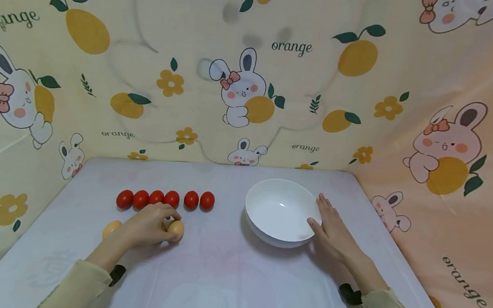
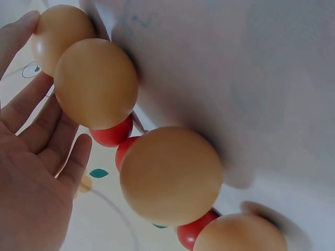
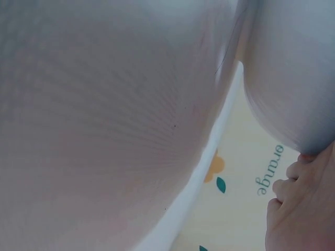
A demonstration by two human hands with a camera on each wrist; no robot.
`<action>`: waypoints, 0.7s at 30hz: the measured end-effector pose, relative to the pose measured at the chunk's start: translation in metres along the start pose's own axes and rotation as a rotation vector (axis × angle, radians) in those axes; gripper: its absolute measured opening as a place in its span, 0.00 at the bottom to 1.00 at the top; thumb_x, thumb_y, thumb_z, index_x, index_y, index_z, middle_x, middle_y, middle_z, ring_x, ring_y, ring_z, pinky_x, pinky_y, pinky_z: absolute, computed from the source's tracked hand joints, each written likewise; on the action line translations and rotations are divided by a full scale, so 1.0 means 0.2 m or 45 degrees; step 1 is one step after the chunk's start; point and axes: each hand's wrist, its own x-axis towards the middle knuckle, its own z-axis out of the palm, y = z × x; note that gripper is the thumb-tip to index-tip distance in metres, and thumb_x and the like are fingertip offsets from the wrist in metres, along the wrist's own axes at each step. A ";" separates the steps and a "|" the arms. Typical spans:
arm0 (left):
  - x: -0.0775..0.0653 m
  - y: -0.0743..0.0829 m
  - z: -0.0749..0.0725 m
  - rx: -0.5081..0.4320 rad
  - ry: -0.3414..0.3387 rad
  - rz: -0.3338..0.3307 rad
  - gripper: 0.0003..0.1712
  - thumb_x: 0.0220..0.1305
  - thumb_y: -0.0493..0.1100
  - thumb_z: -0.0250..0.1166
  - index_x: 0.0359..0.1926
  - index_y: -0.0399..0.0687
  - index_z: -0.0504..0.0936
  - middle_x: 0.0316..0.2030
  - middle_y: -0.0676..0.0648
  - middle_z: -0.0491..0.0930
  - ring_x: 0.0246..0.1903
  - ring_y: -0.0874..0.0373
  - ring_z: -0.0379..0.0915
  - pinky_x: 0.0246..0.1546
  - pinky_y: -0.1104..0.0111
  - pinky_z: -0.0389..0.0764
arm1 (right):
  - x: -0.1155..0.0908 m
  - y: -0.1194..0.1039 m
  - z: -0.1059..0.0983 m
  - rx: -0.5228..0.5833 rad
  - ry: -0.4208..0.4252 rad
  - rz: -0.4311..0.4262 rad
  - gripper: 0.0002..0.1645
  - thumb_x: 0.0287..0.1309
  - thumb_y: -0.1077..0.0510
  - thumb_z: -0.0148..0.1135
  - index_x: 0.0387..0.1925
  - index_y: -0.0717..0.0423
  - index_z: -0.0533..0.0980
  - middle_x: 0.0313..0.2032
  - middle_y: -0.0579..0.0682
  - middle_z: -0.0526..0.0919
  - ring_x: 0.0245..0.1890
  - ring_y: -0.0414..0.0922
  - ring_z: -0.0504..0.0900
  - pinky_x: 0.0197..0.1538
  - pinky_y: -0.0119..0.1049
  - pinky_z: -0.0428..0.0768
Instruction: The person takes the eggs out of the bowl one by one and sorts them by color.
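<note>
My left hand (image 1: pixel 148 226) pinches a light brown egg (image 1: pixel 176 230) between thumb and fingers, low over the table's left half. The left wrist view shows the thumb and a fingertip touching the farthest egg (image 2: pixel 62 36), with several more in a line behind it. In the head view another egg (image 1: pixel 112 229) shows behind the wrist, and my hand hides the others. A white bowl (image 1: pixel 283 211) stands upright right of centre. My right hand (image 1: pixel 333 230) rests against its right side, fingers straight along the outside and thumb at the rim.
Several red cherry tomatoes (image 1: pixel 191 200) lie in a row beyond the left hand, with a small gap in the row. The white table (image 1: pixel 217 283) meets a patterned cloth backdrop (image 1: pixel 216 97) at the back and sides.
</note>
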 end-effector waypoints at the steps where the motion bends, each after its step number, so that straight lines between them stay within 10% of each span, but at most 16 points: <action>1: 0.00 0.00 0.00 0.001 0.000 0.001 0.23 0.53 0.53 0.82 0.49 0.52 0.88 0.44 0.55 0.85 0.47 0.54 0.76 0.47 0.60 0.82 | 0.00 0.00 0.00 -0.001 -0.001 0.000 0.47 0.80 0.41 0.46 0.80 0.71 0.46 0.81 0.66 0.43 0.80 0.66 0.42 0.78 0.65 0.45; 21: -0.01 0.01 -0.01 -0.010 0.002 -0.050 0.29 0.53 0.57 0.82 0.54 0.52 0.87 0.50 0.53 0.85 0.54 0.49 0.76 0.54 0.49 0.81 | 0.00 0.00 -0.03 -0.051 -0.003 -0.002 0.48 0.79 0.40 0.47 0.80 0.71 0.46 0.81 0.67 0.43 0.80 0.67 0.43 0.78 0.64 0.46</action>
